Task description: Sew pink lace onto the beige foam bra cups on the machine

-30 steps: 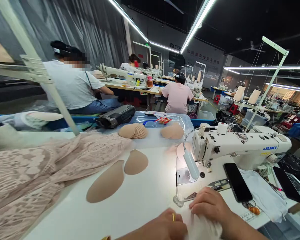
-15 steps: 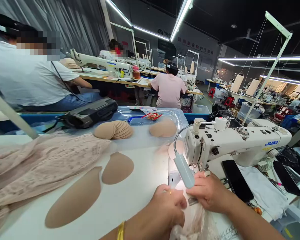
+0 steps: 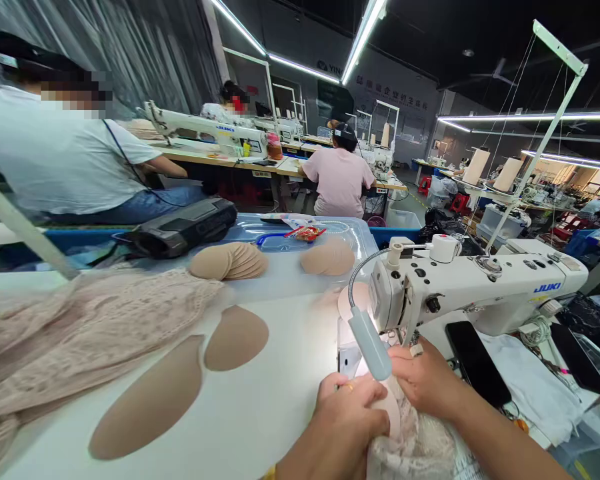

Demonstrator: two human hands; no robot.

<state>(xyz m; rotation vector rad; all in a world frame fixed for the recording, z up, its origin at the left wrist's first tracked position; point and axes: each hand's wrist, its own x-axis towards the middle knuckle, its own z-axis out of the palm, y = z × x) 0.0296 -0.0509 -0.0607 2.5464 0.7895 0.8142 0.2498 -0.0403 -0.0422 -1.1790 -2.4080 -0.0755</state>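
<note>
Near the needle area of a white sewing machine, both hands are on pale pink lace fabric with a smooth beige pad against it. My left hand grips the work from the front left, its fingers curled over the pad's edge. On the other side, my right hand pinches the lace, close to the presser foot. A small grey lamp on a bendy neck lights the spot and hides the needle and some fingertips.
To the left lie two loose beige pads and a heap of lace fabric. A fanned stack of pads sits behind them. Right of my hands are a black phone and white cloth. People sit at machines beyond.
My left hand has shifted slightly right and toward the machine with the work. More of the pad and lace now shows between my hands. The view has shifted slightly.
</note>
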